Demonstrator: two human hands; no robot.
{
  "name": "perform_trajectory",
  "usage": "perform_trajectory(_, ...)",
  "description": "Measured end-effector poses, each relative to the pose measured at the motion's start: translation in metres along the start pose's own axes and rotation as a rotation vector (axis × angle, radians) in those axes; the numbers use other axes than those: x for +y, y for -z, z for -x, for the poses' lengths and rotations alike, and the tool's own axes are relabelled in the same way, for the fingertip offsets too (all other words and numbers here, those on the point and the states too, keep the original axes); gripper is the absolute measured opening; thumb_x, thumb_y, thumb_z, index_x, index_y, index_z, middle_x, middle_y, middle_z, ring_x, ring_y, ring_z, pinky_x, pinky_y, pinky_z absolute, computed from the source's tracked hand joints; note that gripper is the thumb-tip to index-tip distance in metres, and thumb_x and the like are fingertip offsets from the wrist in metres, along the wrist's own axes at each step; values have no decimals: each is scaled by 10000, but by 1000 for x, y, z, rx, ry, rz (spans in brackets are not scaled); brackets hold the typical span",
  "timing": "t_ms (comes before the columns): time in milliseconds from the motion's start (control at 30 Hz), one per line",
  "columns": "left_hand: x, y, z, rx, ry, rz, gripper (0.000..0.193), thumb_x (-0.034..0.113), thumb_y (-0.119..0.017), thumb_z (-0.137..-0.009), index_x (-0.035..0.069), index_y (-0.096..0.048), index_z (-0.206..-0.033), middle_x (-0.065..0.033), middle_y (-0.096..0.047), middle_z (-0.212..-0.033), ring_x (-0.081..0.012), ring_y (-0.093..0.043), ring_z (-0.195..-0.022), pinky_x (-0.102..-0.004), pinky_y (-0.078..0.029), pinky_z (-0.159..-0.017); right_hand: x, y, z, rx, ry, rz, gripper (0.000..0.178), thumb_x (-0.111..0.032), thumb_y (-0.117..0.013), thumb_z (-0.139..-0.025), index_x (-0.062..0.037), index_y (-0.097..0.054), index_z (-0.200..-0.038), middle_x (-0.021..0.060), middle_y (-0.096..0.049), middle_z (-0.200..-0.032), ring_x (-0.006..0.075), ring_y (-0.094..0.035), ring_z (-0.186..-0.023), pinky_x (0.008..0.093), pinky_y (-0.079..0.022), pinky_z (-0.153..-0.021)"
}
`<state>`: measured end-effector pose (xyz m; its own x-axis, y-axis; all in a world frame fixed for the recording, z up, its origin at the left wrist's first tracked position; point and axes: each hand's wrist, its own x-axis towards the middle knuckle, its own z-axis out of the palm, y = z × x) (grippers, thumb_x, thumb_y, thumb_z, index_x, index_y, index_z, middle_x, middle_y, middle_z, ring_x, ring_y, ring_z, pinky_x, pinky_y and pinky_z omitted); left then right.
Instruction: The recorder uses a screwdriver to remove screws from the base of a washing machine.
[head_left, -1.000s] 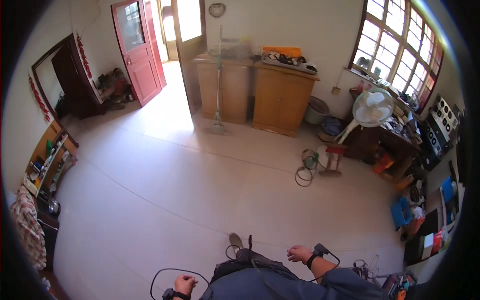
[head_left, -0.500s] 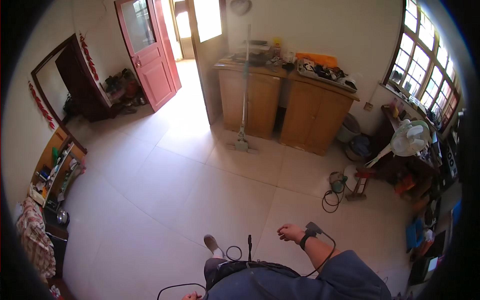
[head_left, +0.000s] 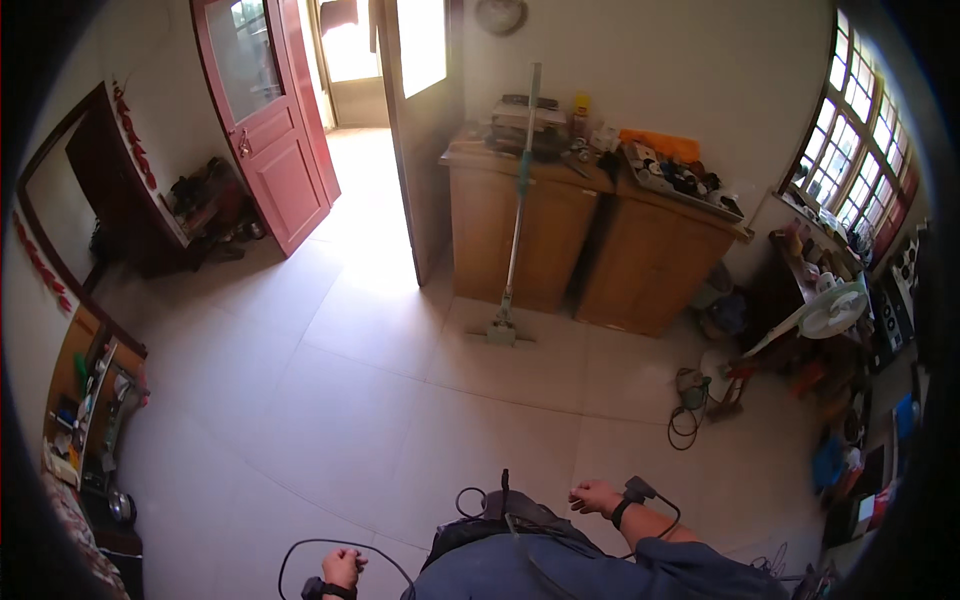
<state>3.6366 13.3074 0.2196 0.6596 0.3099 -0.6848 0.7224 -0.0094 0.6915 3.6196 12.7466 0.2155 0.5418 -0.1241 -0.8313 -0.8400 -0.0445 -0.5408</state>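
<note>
My left hand (head_left: 344,566) is low in the picture, beside my body, with its fingers curled in and nothing showing in them. My right hand (head_left: 596,497) hangs ahead of my body with loosely curled fingers, also without anything in it. Each wrist wears a black strap with a cable. Across the floor, a flat mop (head_left: 514,240) leans upright against a wooden cabinet (head_left: 515,230). Its grey-green head (head_left: 500,332) rests on the tiles, well apart from both hands.
A red door (head_left: 285,170) stands open at the far left. Clutter and a tray (head_left: 680,185) top the cabinets. On the right are a white fan (head_left: 835,308) and a green corded machine (head_left: 692,384) on the floor. A low shelf (head_left: 100,410) lines the left wall.
The mop and cabinets look nearer and lower in the picture. My left hand has come up into fuller view, and my right hand has dropped slightly and moved right.
</note>
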Motion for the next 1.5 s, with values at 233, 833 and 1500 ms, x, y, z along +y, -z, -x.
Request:
perform_trajectory(233,136,-45,-117,-25,-124,-64,101,76,-587,-798,-22,-564,-792,-108,-627,-684,-150,-620,-580,-237,-433,-444,-112,-30,-94,-19,-99,34,403,-382,-484,-913,-3,-603,-977,105,-643,-969,218,-647,-842,325,-518,-700)
perform_trajectory(833,272,-41,-369,-49,130,-74,336,253,-505,-912,-64,-589,-838,-116,-635,-736,-173,-629,-618,-282,-501,-548,-592,-128,-367,-35,146,-41,446,-484,-403,-921,-82,-584,-854,70,-628,-794,210,-632,-675,340,-492,-611)
perform_trajectory(1500,820,-87,-771,-27,-210,-298,115,56,-621,-738,-11,-551,-799,-87,-622,-644,-108,-532,-500,-255,-415,-420,-858,-240,-568,31,-121,-158,444,-454,-394,-929,-53,-584,-915,92,-634,-870,230,-638,-712,352,-499,-625)
